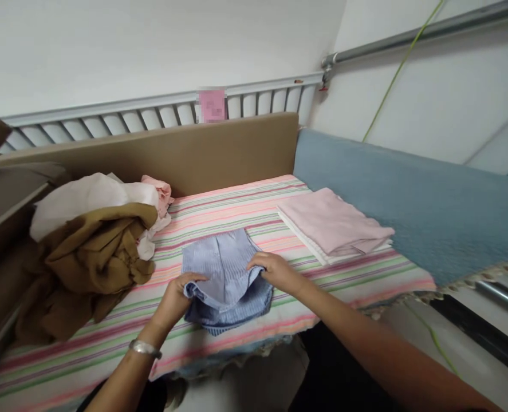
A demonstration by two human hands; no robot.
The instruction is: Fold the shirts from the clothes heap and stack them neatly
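A blue striped shirt (223,269) lies partly folded on the striped cloth (357,280) covering the table. My left hand (176,297) pinches the shirt's near left edge, lifting a fold. My right hand (275,270) grips the near right edge of the same fold. A metal bracelet (145,348) sits on my left wrist.
A heap of brown, white and pink garments (94,240) lies at the left. A folded pink and white stack (333,226) rests at the right. A blue blanket (417,194) drapes along the right side. A brown board (185,151) stands behind, before a white railing (107,117).
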